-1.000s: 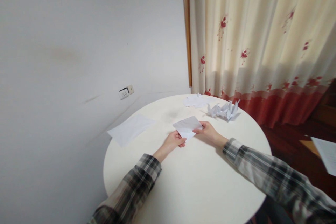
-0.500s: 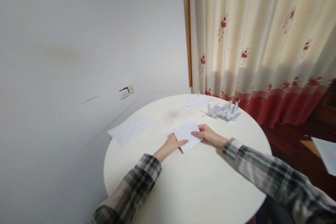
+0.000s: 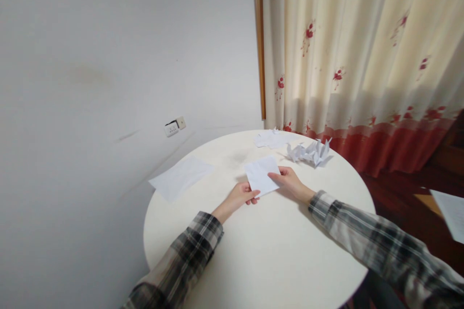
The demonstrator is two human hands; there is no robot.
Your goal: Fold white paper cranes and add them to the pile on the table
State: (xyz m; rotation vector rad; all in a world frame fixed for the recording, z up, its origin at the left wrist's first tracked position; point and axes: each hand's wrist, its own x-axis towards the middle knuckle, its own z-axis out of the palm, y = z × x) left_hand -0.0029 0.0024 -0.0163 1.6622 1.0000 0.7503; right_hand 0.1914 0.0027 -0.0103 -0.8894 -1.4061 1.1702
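Observation:
Between my two hands is a squarish piece of white paper (image 3: pixel 261 174), held above the round white table (image 3: pixel 253 246). My left hand (image 3: pixel 241 194) pinches its near left corner, thumb on top and fingers beneath. The right edge is gripped by my right hand (image 3: pixel 288 182), its thumb lying on the paper's face and the other fingers partly hidden behind. Whether the paper is folded in layers I cannot tell.
A flat white sheet (image 3: pixel 182 177) lies at the table's left edge. Several folded paper cranes (image 3: pixel 311 152) cluster at the back right, beside more white paper (image 3: pixel 270 139). A wall with a socket (image 3: pixel 171 129) borders the left; a flowered curtain (image 3: pixel 337 48) hangs behind.
The paper has turned between my hands and shifted slightly away from me. My left hand now grips it at a corner, with its fingers curled below.

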